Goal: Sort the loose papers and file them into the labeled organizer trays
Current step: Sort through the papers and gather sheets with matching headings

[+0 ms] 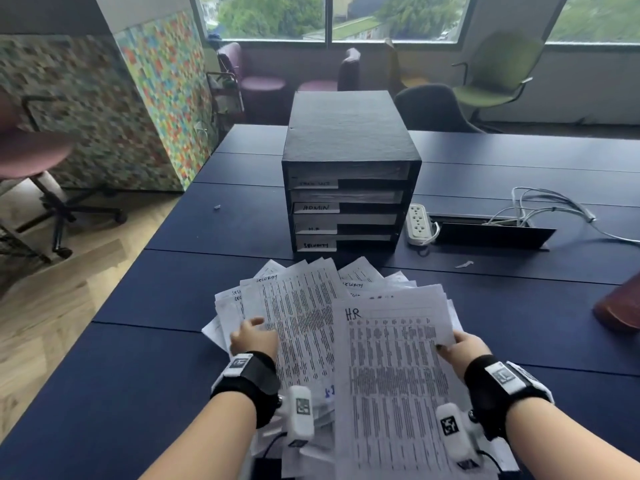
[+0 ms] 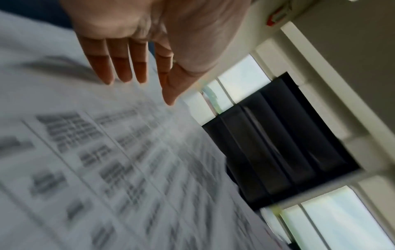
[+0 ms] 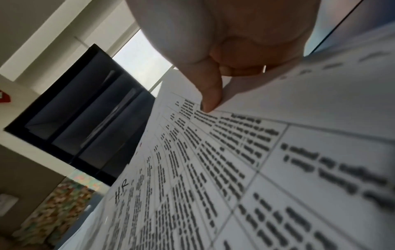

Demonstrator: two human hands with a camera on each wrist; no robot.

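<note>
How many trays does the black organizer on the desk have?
4, stacked in the organizer: top tray, label unreadable; ADMIN tray below it; HR tray third; SECURITY tray at the bottom. None looks hidden.

Bench (image 1: 173,358): dark navy blue. Organizer (image 1: 349,140): black, with white labels (image 1: 317,207) lettered in black. Papers (image 1: 304,306): white, printed with dense black text in columns. Power strip (image 1: 418,224): white. Partition (image 1: 162,91): multicoloured mosaic of small squares. Chair (image 1: 498,77): green.
</note>
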